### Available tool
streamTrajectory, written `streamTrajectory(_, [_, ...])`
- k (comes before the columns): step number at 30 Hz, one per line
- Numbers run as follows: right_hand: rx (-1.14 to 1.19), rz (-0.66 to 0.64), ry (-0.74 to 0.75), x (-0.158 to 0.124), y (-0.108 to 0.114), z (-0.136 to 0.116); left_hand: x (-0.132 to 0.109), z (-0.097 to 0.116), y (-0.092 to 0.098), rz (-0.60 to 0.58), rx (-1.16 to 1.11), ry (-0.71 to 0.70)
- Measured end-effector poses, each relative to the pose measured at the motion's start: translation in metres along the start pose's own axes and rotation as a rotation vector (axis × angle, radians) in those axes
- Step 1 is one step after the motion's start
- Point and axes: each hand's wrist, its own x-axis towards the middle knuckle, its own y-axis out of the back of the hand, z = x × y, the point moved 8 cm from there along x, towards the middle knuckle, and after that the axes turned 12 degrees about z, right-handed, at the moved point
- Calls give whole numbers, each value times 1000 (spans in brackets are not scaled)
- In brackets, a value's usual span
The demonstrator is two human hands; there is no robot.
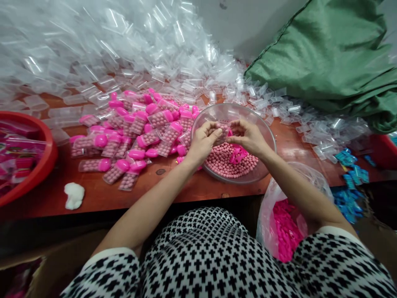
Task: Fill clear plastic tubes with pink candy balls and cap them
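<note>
Above the bowl (238,111), left grip (204,138) pinches a clear container (223,129); right grip (247,135) unclear.

1. Illumination was moderate and cool; its source lay outside the view.
2. Clear containers (124,25) toward eleven o'clock bore white glare streaks and blurred together.
3. Deep shadow occupied the space beneath the table (102,191) at eight o'clock.
4. Wide-angle distortion stretched the right sleeve (335,265) at four o'clock.
5. Fine detail softened toward the margins.
</note>
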Motion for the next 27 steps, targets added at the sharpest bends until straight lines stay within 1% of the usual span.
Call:
streamTrajectory(2, [172,-33,-132,-8,-2,6,-2,1,-1,-14,14,10])
streamTrajectory(5, [367,-62,-311,-13,-1,15,-6,3,-5,-72,41,15])
streamTrajectory(7, [425,-113,-376,-16,-3,18,-9,5,-8,-120,61,15])
streamTrajectory(9, [414,-159,-375,-18,-4,16,-12,6,-10,-154,94,1])
streamTrajectory(11, [355,-172,-315,-19,-2,12,-14,8,-11,-159,130,-37])
streamTrajectory(15, [219,-155,-151,-19,6,1,-18,9,-13,-153,179,-108])
streamTrajectory(16, [191,-131,-112,-18,10,-1,-18,9,-13,-151,196,-122])
streamTrajectory(18, [118,-32,-11,-17,22,-9,-18,8,-11,-132,237,-151])
streamTrajectory(20, [23,93,122,-18,36,-23,-17,7,-7,-109,284,-182])
streamTrajectory(21, [-28,131,193,-21,39,-31,-17,7,-6,-105,309,-200])
streamTrajectory(22, [-86,141,262,-23,40,-39,-17,7,-6,-106,332,-220])
streamTrajectory(25, [-303,71,437,-33,29,-59,-18,9,-6,-110,374,-267])
streamTrajectory(27, [-451,22,514,-37,21,-64,-20,10,-5,-100,388,-283])
